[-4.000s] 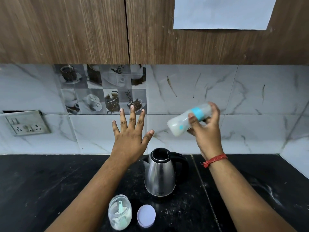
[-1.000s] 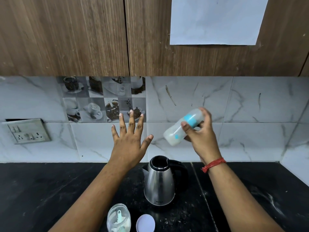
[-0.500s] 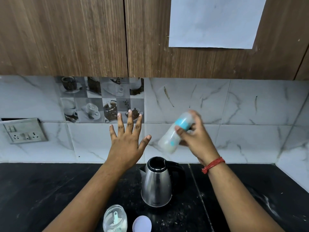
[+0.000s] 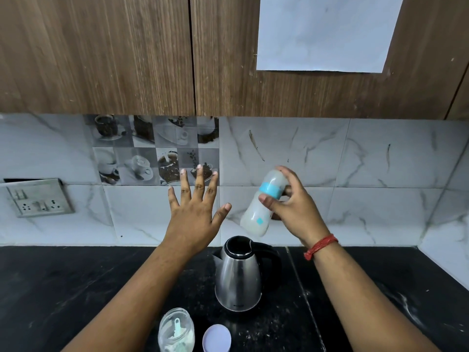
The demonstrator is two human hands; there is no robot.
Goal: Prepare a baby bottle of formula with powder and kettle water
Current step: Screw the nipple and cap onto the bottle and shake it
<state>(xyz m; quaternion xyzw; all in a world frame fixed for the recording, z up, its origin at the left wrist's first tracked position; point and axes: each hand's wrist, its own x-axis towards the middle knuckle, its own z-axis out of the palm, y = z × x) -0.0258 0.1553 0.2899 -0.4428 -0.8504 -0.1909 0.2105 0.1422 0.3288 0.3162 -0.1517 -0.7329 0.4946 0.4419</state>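
Baby bottle (image 4: 261, 207) tilting in the air just above and behind the kettle (image 4: 238, 275), milky liquid sitting in its lower end, blue band up near the top. Right hand (image 4: 291, 207) gripping it around the band, thumb and fingers curled. Left hand (image 4: 195, 212) hovering left of the kettle, fingers spread, holding nothing. In front of the kettle on the black desk (image 4: 63, 288): powder jar (image 4: 176, 330) standing open, scoop inside, lid (image 4: 217, 337) lying beside it.
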